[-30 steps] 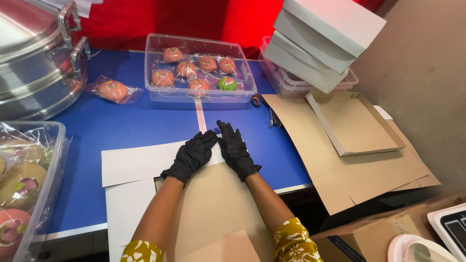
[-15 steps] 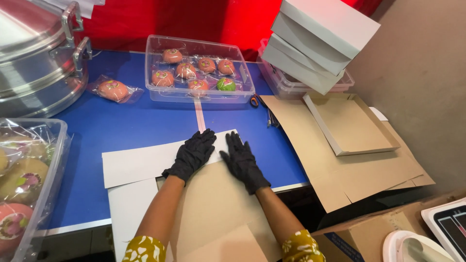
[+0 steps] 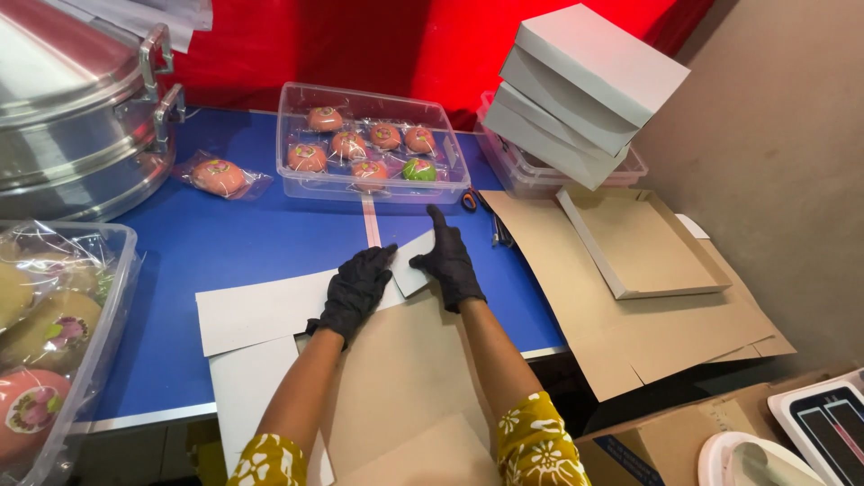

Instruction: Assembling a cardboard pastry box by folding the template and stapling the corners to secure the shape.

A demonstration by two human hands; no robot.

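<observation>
Nearest the camera, two forearms in yellow floral sleeves reach out over a flat cardboard box blank (image 3: 396, 360), brown side up, which hangs over the near edge of the blue surface (image 3: 252, 238), likely because it is too big to lie fully on it. The left hand (image 3: 355, 290), black-gloved, presses flat on the blank with fingers together, pinning it. Just right of that, the right hand (image 3: 447, 259) pushes a white corner flap (image 3: 412, 265) with fingers spread, thumb raised, gripping nothing. Beyond the blank sits a clear tub of wrapped pink buns (image 3: 364, 148); to the blank's right lie more brown blanks (image 3: 630, 297), and behind them a leaning stack of finished white boxes (image 3: 585, 85).
</observation>
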